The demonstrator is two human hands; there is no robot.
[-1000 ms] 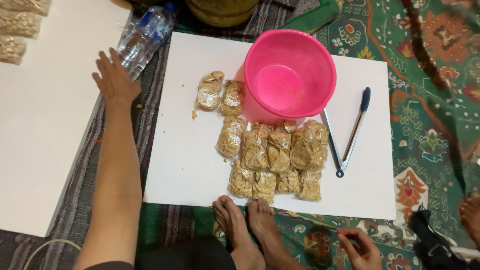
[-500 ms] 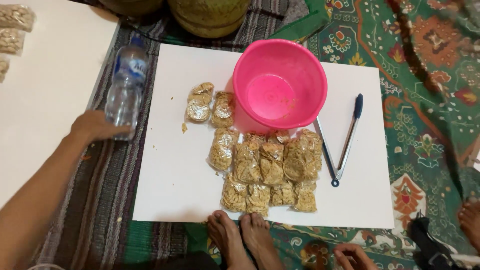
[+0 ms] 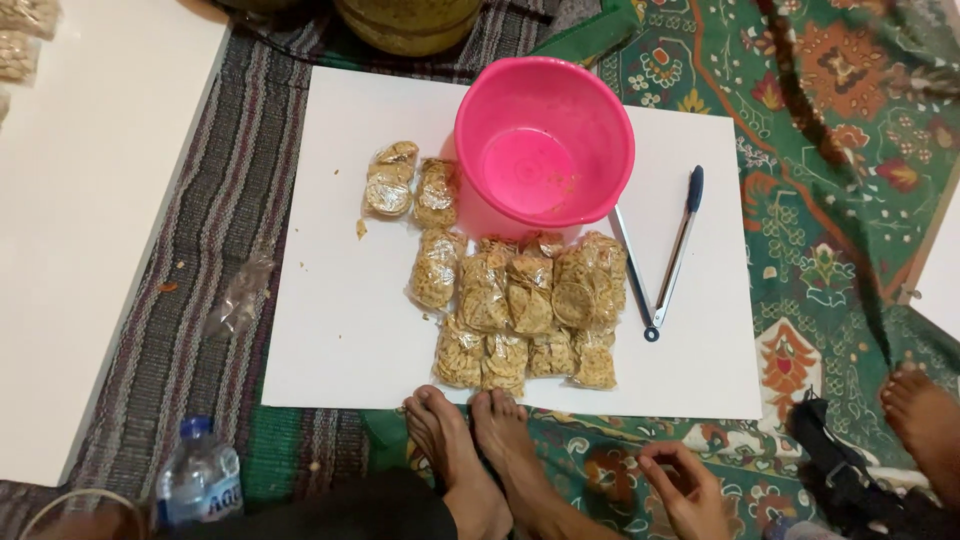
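The water bottle (image 3: pixel 198 480) stands at seven o'clock on the striped mat (image 3: pixel 215 210); whether the left hand grips it cannot be told, as that hand is out of view. At five o'clock the right hand (image 3: pixel 688 490) rests on the patterned rug (image 3: pixel 830 230), fingers loosely curled, holding nothing. Snack packets (image 3: pixel 520 300) lie mid-frame on a white board (image 3: pixel 330 330), a pink bowl (image 3: pixel 543 145) at twelve o'clock and tongs (image 3: pixel 665 255) at three.

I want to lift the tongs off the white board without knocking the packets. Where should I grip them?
Grip the tongs at the spread upper arms near the blue tip, coming from the right. The packets and pink bowl crowd their left; the board to the right lies bare.
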